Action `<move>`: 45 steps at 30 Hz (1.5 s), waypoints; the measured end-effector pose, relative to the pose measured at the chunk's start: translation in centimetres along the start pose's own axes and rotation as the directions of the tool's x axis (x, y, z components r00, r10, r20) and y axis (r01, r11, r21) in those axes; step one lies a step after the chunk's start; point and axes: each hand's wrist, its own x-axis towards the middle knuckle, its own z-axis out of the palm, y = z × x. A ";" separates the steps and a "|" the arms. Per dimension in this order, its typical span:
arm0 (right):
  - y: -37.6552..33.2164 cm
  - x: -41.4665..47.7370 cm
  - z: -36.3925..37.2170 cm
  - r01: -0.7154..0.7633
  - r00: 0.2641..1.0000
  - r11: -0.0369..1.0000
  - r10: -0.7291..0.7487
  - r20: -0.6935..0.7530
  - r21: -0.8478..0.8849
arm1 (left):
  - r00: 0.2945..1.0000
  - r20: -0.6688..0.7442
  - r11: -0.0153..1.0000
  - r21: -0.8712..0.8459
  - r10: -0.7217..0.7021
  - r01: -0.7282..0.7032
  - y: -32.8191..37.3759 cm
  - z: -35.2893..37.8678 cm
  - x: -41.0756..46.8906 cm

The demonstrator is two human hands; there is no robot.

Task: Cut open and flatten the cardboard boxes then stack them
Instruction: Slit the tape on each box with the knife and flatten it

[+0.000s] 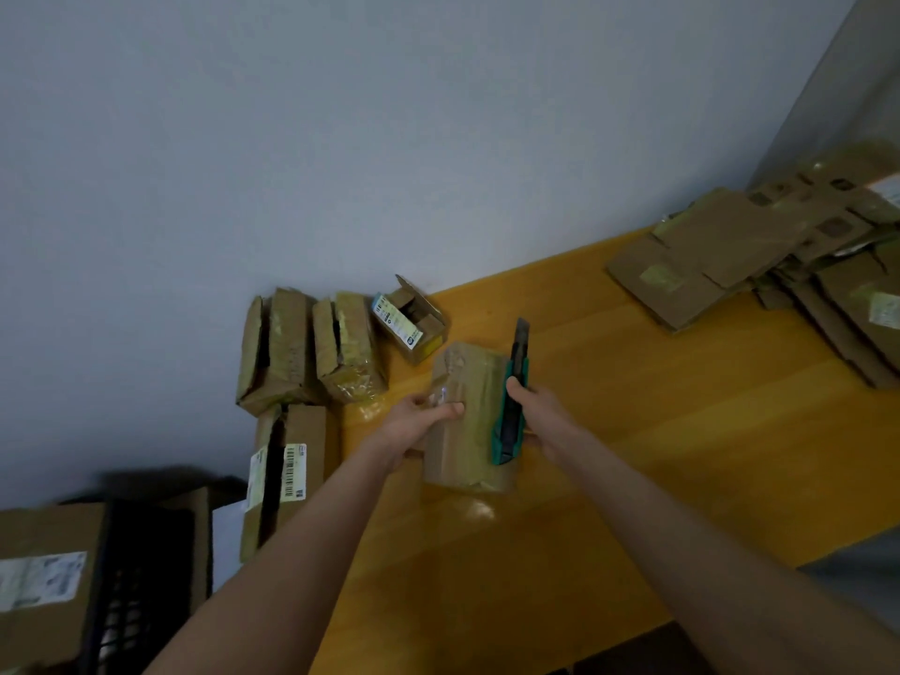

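A taped brown cardboard box [467, 431] is held just above the yellow wooden table [657, 421]. My left hand [419, 421] grips its left side, thumb over the top face. My right hand [531, 411] holds a green and black utility knife [514, 397] against the box's right edge, blade extended and pointing away from me. A stack of flattened boxes [759, 265] lies at the table's far right.
Two taped boxes [311, 353] and a small opened box [414, 324] stand near the wall at the table's left end. Another labelled box [287, 475] sits closer to me. A large box [44, 577] and a dark crate [141, 577] are at lower left.
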 end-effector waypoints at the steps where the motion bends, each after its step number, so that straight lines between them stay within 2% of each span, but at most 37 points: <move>1: -0.2 0.0 -0.1 0.016 1.000 1.000 -0.017 -0.022 -0.007 | 1.000 -0.005 1.000 -0.003 0.013 -0.013 0.1 -0.2 -0.2; 3: -0.6 0.0 -0.6 0.066 0.989 0.997 -0.072 -0.130 -0.051 | 0.998 -0.045 0.998 -0.048 0.046 -0.049 0.2 -0.3 -0.4; 5: -0.8 -0.3 -1.4 0.095 0.978 0.989 -0.114 -0.175 -0.113 | 0.996 -0.075 0.992 -0.115 0.048 -0.056 0.1 -0.4 -0.5; 9: -0.8 -1.5 -2.5 0.080 0.993 0.992 -0.088 -0.084 -0.096 | 0.996 -0.077 0.984 -0.173 0.032 -0.045 -0.1 -0.3 -0.4; 12: -0.4 -2.3 -2.5 0.161 0.982 0.948 -0.183 -0.056 -0.276 | 0.997 -0.065 0.985 -0.162 0.052 -0.062 -0.1 0.0 -0.4; 15: 0.3 -3.2 -2.5 0.306 0.931 0.785 -0.366 -0.005 -0.539 | 0.995 -0.055 0.981 -0.169 0.087 -0.095 -0.2 0.3 -0.3; 18: 0.3 -4.1 -2.4 0.386 0.872 0.587 -0.484 0.074 -0.711 | 0.992 -0.066 0.975 -0.191 0.106 -0.117 -0.1 0.7 -0.3; 21: -0.3 -4.6 -2.4 0.354 0.862 0.436 -0.494 0.109 -0.827 | 0.992 -0.063 0.975 -0.187 0.111 -0.120 0.1 1.0 -0.5; 25: -0.9 -5.0 -2.6 0.295 0.865 0.296 -0.486 0.123 -0.908 | 0.993 -0.054 0.974 -0.198 0.103 -0.112 0.1 1.2 -0.5; 30: -0.8 -5.0 -2.5 0.259 0.855 0.279 -0.512 0.085 -0.925 | 0.995 -0.068 0.965 -0.245 0.078 -0.093 0.2 1.7 -0.2; 36: -0.9 -5.1 -2.5 0.288 0.850 0.276 -0.515 0.111 -0.917 | 0.997 -0.049 0.978 -0.197 0.062 -0.070 1.0 1.9 -0.5; 41: -1.6 -5.1 -2.5 0.255 0.857 0.226 -0.503 0.111 -0.940 | 0.998 -0.033 0.977 -0.206 0.048 -0.054 1.1 2.0 -0.4; 45: -2.3 -5.1 -2.4 0.257 0.863 0.154 -0.481 0.154 -0.954 | 0.994 -0.072 0.971 -0.221 0.077 -0.091 0.9 2.1 -0.2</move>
